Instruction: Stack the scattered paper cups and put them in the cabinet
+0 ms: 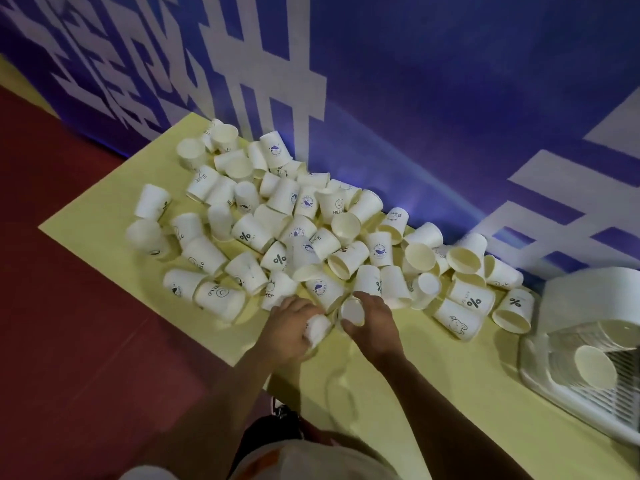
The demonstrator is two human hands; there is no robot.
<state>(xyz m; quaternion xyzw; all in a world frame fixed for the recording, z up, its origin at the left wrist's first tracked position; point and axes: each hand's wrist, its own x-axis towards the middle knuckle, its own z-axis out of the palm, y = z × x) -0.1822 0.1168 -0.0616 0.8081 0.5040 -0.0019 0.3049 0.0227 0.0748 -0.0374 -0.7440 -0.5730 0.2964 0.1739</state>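
Gripping one white paper cup in each hand, you have both hands low at the near edge of the heap. Your left hand (289,322) has its fingers curled round a tipped cup (318,329), which is too blurred to show which end points where. Your right hand (375,323) wraps its thumb and fingers round a second cup (353,310), whose round end faces up toward you. The two held cups sit just beside each other, between your hands; you cannot tell whether they touch.

Right behind your knuckles lies the pile of paper cups (298,233). Most of them are on their sides, some upside down and some overlapping. Several carry prints: a percent sign, the word HELLO, a small blue round logo. The pile runs from the far left part of the yellow table (433,375) along the wall toward your right.

At the right end stands a white cabinet (581,296) with a rounded top and a wire rack inside. A single cup (595,367) lies on that rack, its mouth toward you. The nearest loose cups rest just beside the cabinet's side.

Behind the table rises a blue wall (450,81) with broad white lettering. A dark red floor (86,341) spreads to your left.
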